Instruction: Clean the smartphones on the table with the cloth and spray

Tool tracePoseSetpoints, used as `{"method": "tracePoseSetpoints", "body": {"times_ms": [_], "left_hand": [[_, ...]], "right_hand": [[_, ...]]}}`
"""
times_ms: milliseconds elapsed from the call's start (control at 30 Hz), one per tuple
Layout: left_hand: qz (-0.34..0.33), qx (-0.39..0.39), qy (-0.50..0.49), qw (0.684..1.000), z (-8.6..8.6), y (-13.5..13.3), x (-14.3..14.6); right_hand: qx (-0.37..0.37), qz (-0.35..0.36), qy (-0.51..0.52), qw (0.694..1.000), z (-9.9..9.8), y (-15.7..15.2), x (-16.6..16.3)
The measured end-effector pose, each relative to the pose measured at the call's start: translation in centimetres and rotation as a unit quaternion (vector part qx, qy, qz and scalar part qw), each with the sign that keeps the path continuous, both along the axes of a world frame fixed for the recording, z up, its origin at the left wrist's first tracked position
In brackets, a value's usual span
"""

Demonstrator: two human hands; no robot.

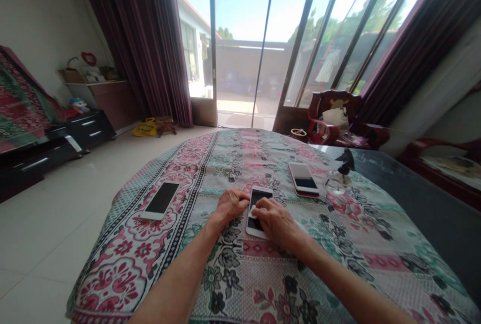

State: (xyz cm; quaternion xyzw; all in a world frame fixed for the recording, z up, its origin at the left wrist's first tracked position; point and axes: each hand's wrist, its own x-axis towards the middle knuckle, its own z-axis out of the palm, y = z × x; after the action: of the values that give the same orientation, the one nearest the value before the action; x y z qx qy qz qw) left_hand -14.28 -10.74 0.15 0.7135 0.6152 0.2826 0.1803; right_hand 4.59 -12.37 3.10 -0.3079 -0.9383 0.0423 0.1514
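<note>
A white smartphone [252,229] with a dark screen lies flat on the patterned tablecloth in front of me. My left hand [231,203] rests on the cloth at its left side, fingers curled together and pressed against the phone's edge. Over the screen, my right hand [276,219] pinches a small white wad [254,210], which looks like tissue or cotton, and presses it to the glass. The wad is partly hidden under the fingers. Farther left lies a second white smartphone [161,201], its dark screen facing up.
Beyond my right hand, another white phone [303,178] lies on something with a reddish edge. Beside it stands a clear spray bottle [338,181] with a black trigger head. The round table's tablecloth [124,254] hangs over its edge. A dark table [379,168] adjoins on the right.
</note>
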Motion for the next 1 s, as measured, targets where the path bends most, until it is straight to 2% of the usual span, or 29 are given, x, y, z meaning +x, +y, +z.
{"method": "tracePoseSetpoints", "body": {"times_ms": [200, 333, 433, 633, 733, 833, 1000], "left_hand": [[-0.012, 0.001, -0.002, 1.0, 0.4, 0.0, -0.1], [-0.016, 0.008, 0.002, 1.0, 0.3, 0.1, -0.2], [-0.015, 0.004, 0.007, 1.0, 0.2, 0.1, -0.3], [-0.015, 0.0, 0.016, 1.0, 0.1, 0.1, -0.2], [-0.013, 0.0, 0.016, 1.0, 0.1, 0.2, -0.2], [-0.017, 0.008, 0.006, 1.0, 0.1, 0.2, -0.3], [-0.029, 0.004, 0.005, 1.0, 0.3, 0.1, -0.4]], "right_hand": [[0.025, -0.089, -0.02, 0.996, 0.1, 4.8, -1.0], [0.03, -0.098, -0.023, 0.995, -0.1, 5.8, -1.3], [0.026, -0.063, -0.016, 0.998, -0.2, 4.4, -1.0], [-0.008, 0.039, -0.027, 0.999, 0.4, -1.5, -0.2], [-0.02, 0.058, -0.038, 0.997, 0.6, -2.5, -0.1], [-0.011, 0.033, -0.027, 0.999, 0.6, -0.4, -0.1], [0.025, -0.048, -0.037, 0.998, 0.4, 5.3, -0.6]]}}
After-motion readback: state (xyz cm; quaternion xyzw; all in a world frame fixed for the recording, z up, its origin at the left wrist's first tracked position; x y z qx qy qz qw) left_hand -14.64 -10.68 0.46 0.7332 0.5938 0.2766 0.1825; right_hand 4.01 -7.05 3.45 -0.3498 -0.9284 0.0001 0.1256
